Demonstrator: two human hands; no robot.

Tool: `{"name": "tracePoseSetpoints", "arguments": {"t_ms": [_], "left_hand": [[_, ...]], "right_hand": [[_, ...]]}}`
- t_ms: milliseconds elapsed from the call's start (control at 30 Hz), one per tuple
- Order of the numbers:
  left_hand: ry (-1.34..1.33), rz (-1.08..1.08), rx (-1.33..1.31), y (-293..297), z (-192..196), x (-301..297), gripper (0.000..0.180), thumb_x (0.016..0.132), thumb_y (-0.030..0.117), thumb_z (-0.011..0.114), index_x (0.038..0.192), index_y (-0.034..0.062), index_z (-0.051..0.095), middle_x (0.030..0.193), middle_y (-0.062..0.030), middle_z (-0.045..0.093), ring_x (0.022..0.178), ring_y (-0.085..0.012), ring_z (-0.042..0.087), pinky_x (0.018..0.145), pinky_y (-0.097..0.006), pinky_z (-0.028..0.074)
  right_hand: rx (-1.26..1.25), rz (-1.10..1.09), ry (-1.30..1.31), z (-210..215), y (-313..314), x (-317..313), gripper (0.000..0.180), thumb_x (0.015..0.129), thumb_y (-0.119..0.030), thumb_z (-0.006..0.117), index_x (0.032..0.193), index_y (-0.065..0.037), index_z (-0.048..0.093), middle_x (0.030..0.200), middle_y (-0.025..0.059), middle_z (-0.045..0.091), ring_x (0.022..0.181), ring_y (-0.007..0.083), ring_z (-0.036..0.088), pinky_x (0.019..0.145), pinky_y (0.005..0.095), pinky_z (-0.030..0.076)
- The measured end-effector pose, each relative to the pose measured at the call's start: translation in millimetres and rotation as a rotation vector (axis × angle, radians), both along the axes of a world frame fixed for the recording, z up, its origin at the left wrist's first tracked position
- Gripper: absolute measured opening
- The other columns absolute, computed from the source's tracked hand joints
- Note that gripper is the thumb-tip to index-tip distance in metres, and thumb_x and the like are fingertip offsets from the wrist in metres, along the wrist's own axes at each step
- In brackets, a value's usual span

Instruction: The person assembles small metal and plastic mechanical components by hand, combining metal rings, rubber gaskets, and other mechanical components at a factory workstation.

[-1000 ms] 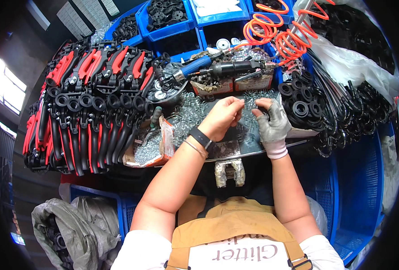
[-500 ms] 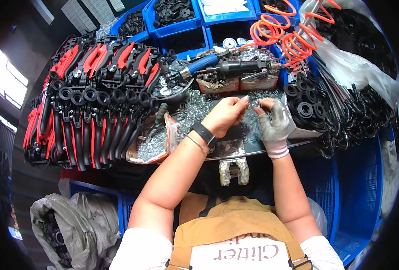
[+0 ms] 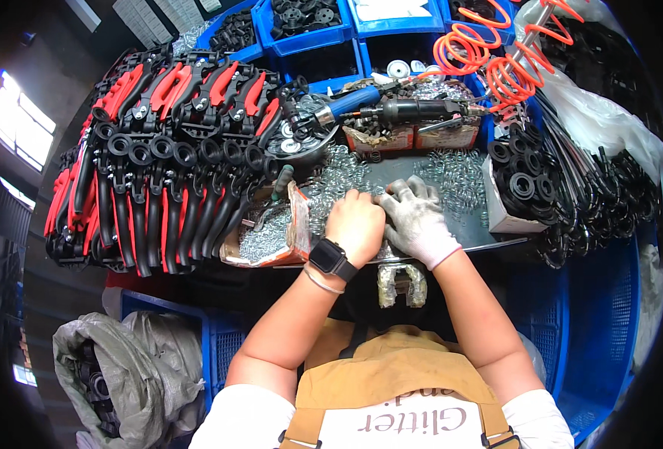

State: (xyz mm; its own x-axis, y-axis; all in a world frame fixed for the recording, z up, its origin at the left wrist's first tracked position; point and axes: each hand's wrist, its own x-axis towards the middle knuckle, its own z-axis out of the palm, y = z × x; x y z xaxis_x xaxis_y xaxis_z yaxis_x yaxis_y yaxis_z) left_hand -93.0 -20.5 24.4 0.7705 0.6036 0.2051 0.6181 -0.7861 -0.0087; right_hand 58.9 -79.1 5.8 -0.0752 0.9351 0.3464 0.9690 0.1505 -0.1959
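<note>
Bare, with a black watch at its wrist, my left hand [image 3: 355, 228] is closed, its back upward, over the front of the dark metal tabletop [image 3: 481, 238]. My right hand [image 3: 415, 221], in a pale grey work glove, presses close beside it with bent fingers. The fingertips of both hands are turned down and inward, so whatever they hold is hidden. Loose metal coil springs [image 3: 339, 179] lie just beyond my left hand, and another heap of springs [image 3: 455, 179] lies past my right. A tape-wrapped, two-pronged fixture [image 3: 402, 286] juts from the table edge below my hands.
Stacked red-and-black handle assemblies [image 3: 174, 150] fill the left. A carton of small metal parts [image 3: 268, 243] stands beside my left hand. Behind lie a black air screwdriver [image 3: 414, 111] and a blue-handled tool [image 3: 350, 102]. Black rings [image 3: 522, 183] fill a box at right; orange coiled hoses [image 3: 511, 78] hang above.
Both hands have come down toward the table's front edge and closer together. My right hand has moved left and turned its back upward. The whole view has shifted slightly.
</note>
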Motion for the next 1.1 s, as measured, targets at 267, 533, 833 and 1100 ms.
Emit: {"name": "tracePoseSetpoints", "arguments": {"t_ms": [267, 533, 833, 1100], "left_hand": [[-0.493, 0.146, -0.286, 9, -6, -4, 0.012, 0.082, 0.012, 0.076, 0.081, 0.0032, 0.068, 0.091, -0.0131, 0.063, 0.093, -0.0352, 0.061, 0.082, -0.044, 0.05], [-0.23, 0.029, 0.011, -2, -6, 2, 0.011, 0.077, 0.011, 0.078, 0.083, 0.0044, 0.071, 0.093, -0.0075, 0.062, 0.093, -0.0275, 0.059, 0.082, -0.04, 0.049], [-1.362, -0.042, -1.1, -10, -6, 23, 0.013, 0.093, 0.01, 0.073, 0.098, 0.0004, 0.068, 0.093, -0.0031, 0.07, 0.082, -0.0091, 0.061, 0.076, -0.025, 0.051], [-1.433, -0.002, -1.416, -15, -12, 26, 0.015, 0.093, 0.014, 0.075, 0.098, 0.0034, 0.066, 0.093, -0.0029, 0.069, 0.082, -0.0094, 0.063, 0.072, -0.024, 0.05]], "right_hand": [[0.213, -0.36, -0.128, -4, 8, 29, 0.035, 0.08, -0.021, 0.071, 0.114, -0.014, 0.063, 0.119, 0.0094, 0.058, 0.114, 0.0293, 0.052, 0.095, 0.0471, 0.045], [0.28, -0.175, 0.221, 1, -8, 20, 0.016, 0.088, -0.022, 0.069, 0.1, -0.011, 0.07, 0.099, 0.0086, 0.068, 0.094, 0.034, 0.063, 0.083, 0.042, 0.053], [-0.127, -0.125, 1.603, 25, -18, 19, 0.034, 0.098, -0.03, 0.066, 0.116, -0.001, 0.064, 0.09, 0.0044, 0.07, 0.073, 0.0107, 0.065, 0.062, 0.024, 0.049], [0.0, 0.014, 1.619, 22, -28, 28, 0.021, 0.092, -0.015, 0.07, 0.107, -0.003, 0.061, 0.096, 0.0065, 0.067, 0.085, 0.0167, 0.067, 0.072, 0.0311, 0.055]]}}
